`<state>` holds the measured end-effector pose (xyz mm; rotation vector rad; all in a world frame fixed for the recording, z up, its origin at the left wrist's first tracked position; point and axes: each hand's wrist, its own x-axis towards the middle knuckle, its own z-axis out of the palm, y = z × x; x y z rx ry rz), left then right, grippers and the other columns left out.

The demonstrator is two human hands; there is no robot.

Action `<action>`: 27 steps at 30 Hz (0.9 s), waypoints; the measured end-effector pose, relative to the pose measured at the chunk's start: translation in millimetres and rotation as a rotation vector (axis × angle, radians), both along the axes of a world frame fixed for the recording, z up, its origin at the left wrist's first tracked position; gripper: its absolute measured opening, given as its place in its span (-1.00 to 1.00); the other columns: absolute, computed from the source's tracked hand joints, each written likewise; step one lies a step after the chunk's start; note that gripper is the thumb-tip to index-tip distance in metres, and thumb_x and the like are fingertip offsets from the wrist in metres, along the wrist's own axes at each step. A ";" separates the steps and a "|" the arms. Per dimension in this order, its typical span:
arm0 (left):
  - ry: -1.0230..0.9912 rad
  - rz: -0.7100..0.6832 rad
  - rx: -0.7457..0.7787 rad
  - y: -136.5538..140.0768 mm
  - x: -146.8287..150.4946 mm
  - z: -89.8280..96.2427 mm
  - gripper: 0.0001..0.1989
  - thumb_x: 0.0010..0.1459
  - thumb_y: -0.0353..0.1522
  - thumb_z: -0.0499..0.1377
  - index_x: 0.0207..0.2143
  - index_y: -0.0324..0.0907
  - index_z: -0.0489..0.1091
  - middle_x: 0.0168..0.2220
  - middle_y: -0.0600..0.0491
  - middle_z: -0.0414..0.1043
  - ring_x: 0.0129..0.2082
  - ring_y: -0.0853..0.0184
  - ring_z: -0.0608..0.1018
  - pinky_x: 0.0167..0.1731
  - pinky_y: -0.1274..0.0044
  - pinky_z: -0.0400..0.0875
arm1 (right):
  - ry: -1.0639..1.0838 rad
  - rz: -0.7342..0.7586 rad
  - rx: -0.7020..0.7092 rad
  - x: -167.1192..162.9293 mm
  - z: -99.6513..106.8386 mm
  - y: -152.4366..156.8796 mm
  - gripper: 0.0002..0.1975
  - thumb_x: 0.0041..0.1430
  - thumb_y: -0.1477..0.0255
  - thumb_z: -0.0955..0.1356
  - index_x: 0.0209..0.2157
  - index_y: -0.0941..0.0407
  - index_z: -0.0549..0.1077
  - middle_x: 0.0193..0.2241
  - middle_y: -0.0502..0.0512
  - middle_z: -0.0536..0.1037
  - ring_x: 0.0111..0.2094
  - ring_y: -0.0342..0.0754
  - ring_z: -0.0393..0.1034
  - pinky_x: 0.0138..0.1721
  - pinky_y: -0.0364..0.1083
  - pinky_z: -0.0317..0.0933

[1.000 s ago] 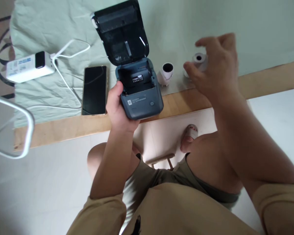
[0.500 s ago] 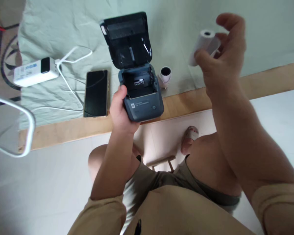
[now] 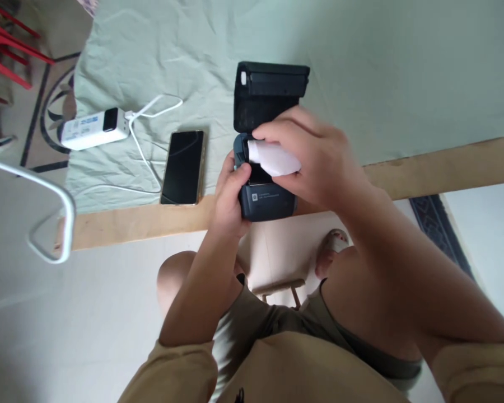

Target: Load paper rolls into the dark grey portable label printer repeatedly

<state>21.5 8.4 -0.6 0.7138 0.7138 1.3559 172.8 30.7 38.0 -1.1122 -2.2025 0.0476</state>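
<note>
A dark label printer is held near the table's front edge with its lid tipped up and back. My left hand grips the printer's left side, thumb over the rim of the paper bay. My right hand is closed round a white paper roll, which lies crosswise at the mouth of the bay. The roll's left end is inside the bay's left wall; its right end is hidden by my fingers. Whether it rests on the bay floor I cannot tell.
Left of the printer lies a black-screened phone. A white power bank with a white cable sits farther left. The green cloth covers the wooden table, whose bare edge shows. Red chairs stand at the far left.
My right hand has brought the paper roll left and down from the right into the open printer. The small white roll behind the printer is now out of sight.
</note>
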 end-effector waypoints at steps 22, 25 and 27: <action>-0.009 -0.144 0.105 -1.2 -6.7 -3.9 -0.43 -0.01 -0.46 0.23 0.09 0.01 0.27 -0.02 0.10 0.47 0.22 0.15 0.39 0.13 0.35 0.37 | 0.471 -0.066 -0.181 11.2 12.8 9.7 -0.43 0.03 0.57 0.31 0.12 0.10 0.24 0.17 0.04 0.31 0.03 -0.06 0.41 -0.60 -0.19 0.10; 0.003 -0.195 0.121 -0.4 -7.4 -4.5 -0.38 -0.04 -0.49 0.26 0.11 -0.01 0.27 0.04 0.09 0.44 0.16 0.13 0.44 0.09 0.34 0.40 | 0.576 -0.057 -0.211 5.7 12.5 10.2 -0.57 0.14 0.52 0.28 0.08 0.18 0.29 0.10 0.06 0.37 -0.26 -0.18 0.45 -0.60 -0.17 0.13; 0.025 -0.175 0.088 -0.2 -7.2 -3.9 -0.39 -0.04 -0.50 0.25 0.10 -0.02 0.28 0.05 0.08 0.43 0.12 0.14 0.47 0.05 0.35 0.43 | 0.600 -0.026 -0.190 1.3 12.6 7.5 -0.71 0.17 0.54 0.25 -0.05 0.19 0.39 -0.07 0.03 0.46 -0.35 -0.23 0.40 -0.60 -0.18 0.14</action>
